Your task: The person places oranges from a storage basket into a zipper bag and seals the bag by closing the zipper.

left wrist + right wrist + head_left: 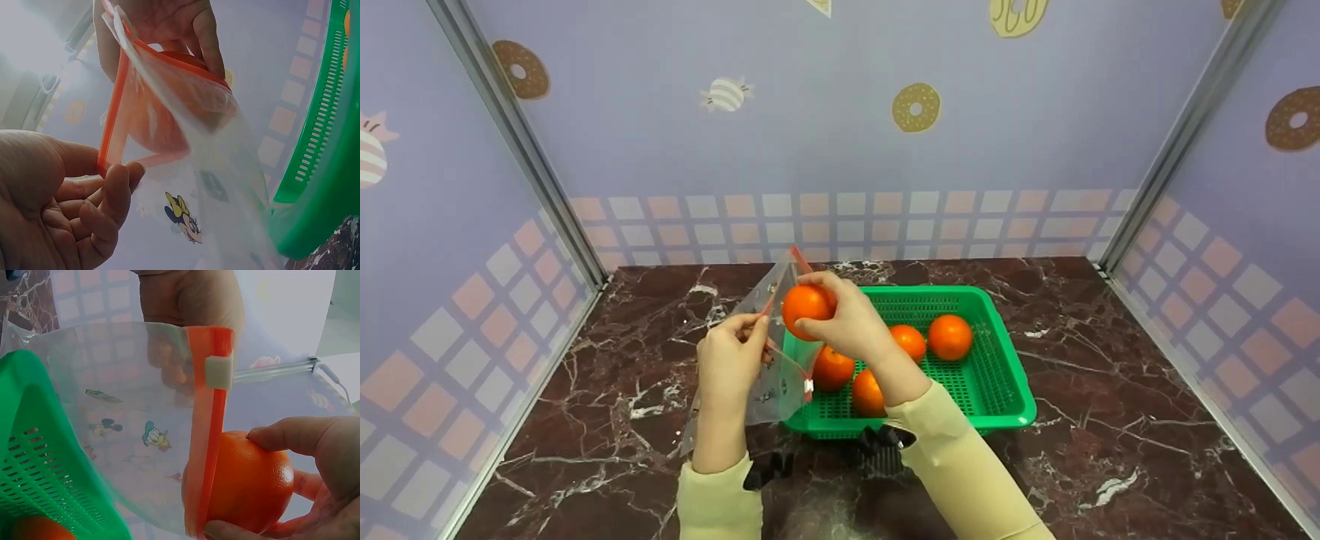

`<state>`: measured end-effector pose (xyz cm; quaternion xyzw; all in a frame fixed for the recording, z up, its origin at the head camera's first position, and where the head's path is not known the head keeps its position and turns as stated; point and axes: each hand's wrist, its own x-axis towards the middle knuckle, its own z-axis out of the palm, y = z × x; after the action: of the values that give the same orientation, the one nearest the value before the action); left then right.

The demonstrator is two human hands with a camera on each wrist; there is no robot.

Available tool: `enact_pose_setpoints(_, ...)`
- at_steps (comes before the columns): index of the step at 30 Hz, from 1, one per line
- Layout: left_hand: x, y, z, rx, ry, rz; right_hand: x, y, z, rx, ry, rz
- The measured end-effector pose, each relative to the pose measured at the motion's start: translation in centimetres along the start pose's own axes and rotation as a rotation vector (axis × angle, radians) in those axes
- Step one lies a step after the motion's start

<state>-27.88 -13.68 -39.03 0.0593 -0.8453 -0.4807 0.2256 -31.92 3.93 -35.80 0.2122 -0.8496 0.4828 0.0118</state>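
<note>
A clear zip bag with an orange-red edge, a white slider and cartoon prints hangs from my left hand, whose thumb and fingers pinch the rim in the left wrist view. My right hand grips an orange at the bag's mouth. In the right wrist view that orange lies partly behind the bag's red strip. Through the film of the bag, the left wrist view shows the fruit blurred. Beneath my right hand stands a green basket with several more oranges.
The basket rests on a dark red marbled tabletop. Purple patterned walls with a checked band enclose the table at the back and both sides. Metal posts stand at the rear corners.
</note>
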Motion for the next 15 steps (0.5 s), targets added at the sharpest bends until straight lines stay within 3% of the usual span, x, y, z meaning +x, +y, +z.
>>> enact_pose_setpoints(6,-0.03,0.07,-0.04,0.005,-0.013,-0.024,0.19,-0.08,0.34,-0.057,-0.018,0.028)
enact_pose_setpoints(15,-0.01,0.06,0.10,0.022,-0.022,-0.020,0.44,-0.37,0.37,-0.058,-0.007,0.023)
